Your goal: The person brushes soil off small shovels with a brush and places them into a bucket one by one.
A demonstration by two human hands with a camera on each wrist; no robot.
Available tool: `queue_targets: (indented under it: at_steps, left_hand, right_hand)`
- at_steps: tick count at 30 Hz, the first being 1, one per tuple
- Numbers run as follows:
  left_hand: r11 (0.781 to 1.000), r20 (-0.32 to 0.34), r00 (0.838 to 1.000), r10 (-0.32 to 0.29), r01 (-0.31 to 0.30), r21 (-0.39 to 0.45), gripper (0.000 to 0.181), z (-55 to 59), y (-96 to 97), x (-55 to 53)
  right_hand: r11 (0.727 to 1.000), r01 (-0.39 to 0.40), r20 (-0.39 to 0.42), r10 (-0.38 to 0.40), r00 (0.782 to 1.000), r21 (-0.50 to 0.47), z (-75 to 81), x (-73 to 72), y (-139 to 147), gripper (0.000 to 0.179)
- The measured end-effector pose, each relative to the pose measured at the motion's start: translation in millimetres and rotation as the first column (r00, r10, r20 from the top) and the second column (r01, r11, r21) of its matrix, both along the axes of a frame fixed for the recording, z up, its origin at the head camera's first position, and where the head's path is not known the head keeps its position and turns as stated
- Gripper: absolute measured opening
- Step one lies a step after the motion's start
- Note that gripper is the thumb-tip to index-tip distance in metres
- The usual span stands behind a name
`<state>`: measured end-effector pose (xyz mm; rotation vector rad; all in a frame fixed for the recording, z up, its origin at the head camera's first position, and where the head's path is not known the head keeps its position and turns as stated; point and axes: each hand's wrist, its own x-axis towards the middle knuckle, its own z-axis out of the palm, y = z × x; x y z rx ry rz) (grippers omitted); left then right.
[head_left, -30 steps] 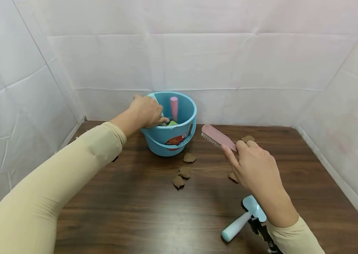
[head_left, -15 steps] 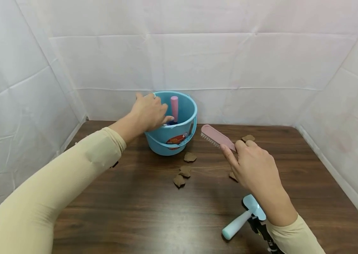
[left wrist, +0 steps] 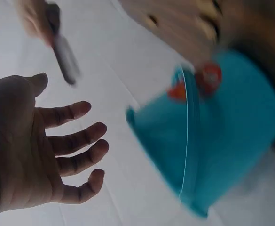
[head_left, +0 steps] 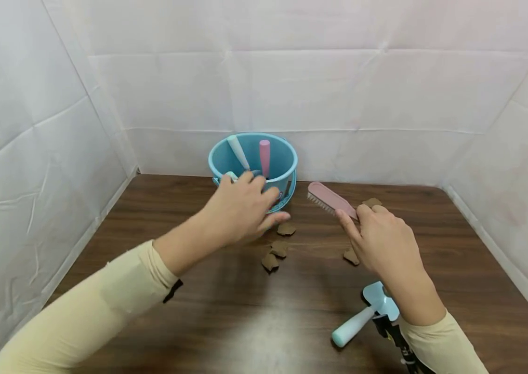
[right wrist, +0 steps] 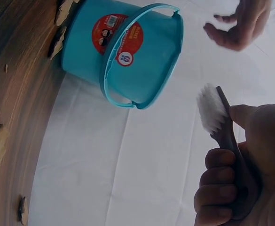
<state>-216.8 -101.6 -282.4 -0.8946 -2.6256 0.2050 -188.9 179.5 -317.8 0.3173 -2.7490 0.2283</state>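
In the head view my left hand [head_left: 238, 210] hovers in front of the blue bucket [head_left: 219, 156], its fingers spread and loosely bent. The left wrist view shows nothing in its palm. Inside the bucket stand a pale-handled tool [head_left: 238, 150] and a pink-handled tool [head_left: 265, 157]; their lower ends are hidden. My right hand [head_left: 387, 241] grips a pink brush [head_left: 331, 199] by its handle, above the table. White bristles [right wrist: 211, 109] show in the right wrist view, the fingers wrapped round the handle. Below that hand lies a light blue trowel [head_left: 355, 324].
Several brown, leaf-like pieces lie on the wooden table [head_left: 189, 301], among them one piece [head_left: 270, 262] in front of the bucket and another piece [head_left: 351, 256] near my right hand. White sheeting [head_left: 301, 93] encloses the back and sides.
My left hand has come out of the bucket and moved toward me, its fingers bare. The tool handles in the bucket now show. My right hand keeps its grip on the brush.
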Motion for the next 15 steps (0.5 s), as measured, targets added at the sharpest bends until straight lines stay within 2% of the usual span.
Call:
queue_targets:
  at_steps: [3,7,12,15]
  left_hand:
    - [0.997,0.002,0.999,-0.045,0.045,0.056,0.053,-17.2,4.7,15.5]
    - [0.989,0.059,0.995,-0.080,0.072,0.126,0.054,-43.7,12.3,27.6]
    - [0.987,0.208,0.975,-0.082,0.050,0.154,0.058,-76.6,18.1,30.5]
    - [0.988,0.237,0.970,-0.062,0.026,0.150,0.057,-88.5,19.4,29.8]
  right_hand:
    - [1.000,-0.003,0.030,0.003,1.000,0.008,0.0,-3.3,0,0.063]
    - [1.000,-0.008,0.065,0.006,0.998,0.026,-3.5,-8.1,-2,0.066]
    - [0.998,-0.047,0.097,0.043,0.994,0.038,-11.4,-11.6,-8,0.066]
    - [0.997,-0.061,0.087,0.057,0.995,0.041,-13.6,-12.0,-10,0.065]
